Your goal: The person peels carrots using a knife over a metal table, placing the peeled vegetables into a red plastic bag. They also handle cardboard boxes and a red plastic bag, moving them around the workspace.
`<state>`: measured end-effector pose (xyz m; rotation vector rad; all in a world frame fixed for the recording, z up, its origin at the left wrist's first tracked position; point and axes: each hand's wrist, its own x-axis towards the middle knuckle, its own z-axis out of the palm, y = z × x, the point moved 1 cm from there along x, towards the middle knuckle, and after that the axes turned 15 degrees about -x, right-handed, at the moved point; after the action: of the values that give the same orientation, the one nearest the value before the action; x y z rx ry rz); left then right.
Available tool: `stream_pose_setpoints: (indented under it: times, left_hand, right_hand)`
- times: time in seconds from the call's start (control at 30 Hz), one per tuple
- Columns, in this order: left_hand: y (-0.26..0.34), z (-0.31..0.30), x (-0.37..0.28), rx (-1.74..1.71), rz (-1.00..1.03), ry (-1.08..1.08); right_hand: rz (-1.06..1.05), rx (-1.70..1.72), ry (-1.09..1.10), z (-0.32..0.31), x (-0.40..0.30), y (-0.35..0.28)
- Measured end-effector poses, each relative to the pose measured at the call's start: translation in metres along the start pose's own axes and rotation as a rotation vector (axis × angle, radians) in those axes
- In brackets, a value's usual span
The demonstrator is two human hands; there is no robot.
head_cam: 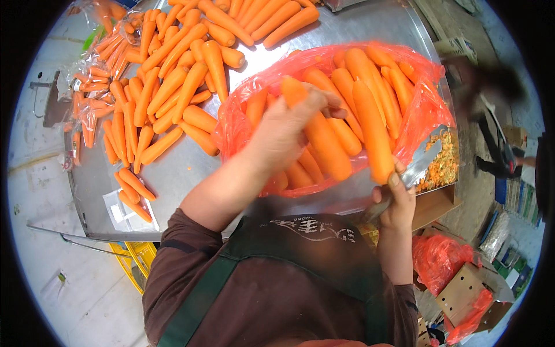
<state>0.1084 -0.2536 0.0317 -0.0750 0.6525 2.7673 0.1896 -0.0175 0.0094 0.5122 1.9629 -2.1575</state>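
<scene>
My left hand (288,123) is wrapped around a large carrot (327,147) above an open red plastic bag (256,86). Inside the bag lie many more carrots (342,82). My right hand (399,199) grips a knife, its broad metal blade (421,164) pointing up and away to the right. Another long carrot (373,130) has its lower end against the fingers and thumb of that hand; whether they pinch it, I cannot tell. The bag sits on a metal table (173,191) in front of my apron.
Loose carrots (173,86) are heaped at the left, with bagged carrots (93,104) beyond them. Orange trimmings (440,169) fill a spot at the table's right edge. A yellow crate (136,260) stands below left; a cardboard box (461,295) and red plastic (442,260) lie below right. A blurred person (498,147) is at far right.
</scene>
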Motion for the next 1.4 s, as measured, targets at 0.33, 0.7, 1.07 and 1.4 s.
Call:
stream_pose_setpoints:
  times: [0.33, 0.7, 1.07, 1.4]
  left_hand:
    - [-0.007, 0.029, -0.009, 0.496, -0.106, -0.021]
    - [-0.005, 0.04, -0.024, 0.82, 0.02, -0.122]
    - [0.001, 0.019, 0.002, -0.455, -0.128, 0.183]
    - [0.011, -0.031, 0.015, -0.572, -0.051, 0.253]
  right_hand:
    - [-0.627, -0.788, -0.046, 0.012, 0.01, 0.0]
    - [-0.941, -1.63, -0.003, 0.045, 0.031, -0.107]
    - [0.006, -0.325, -0.282, 0.034, 0.016, -0.032]
    - [-0.094, -0.158, -0.152, 0.037, 0.018, -0.019]
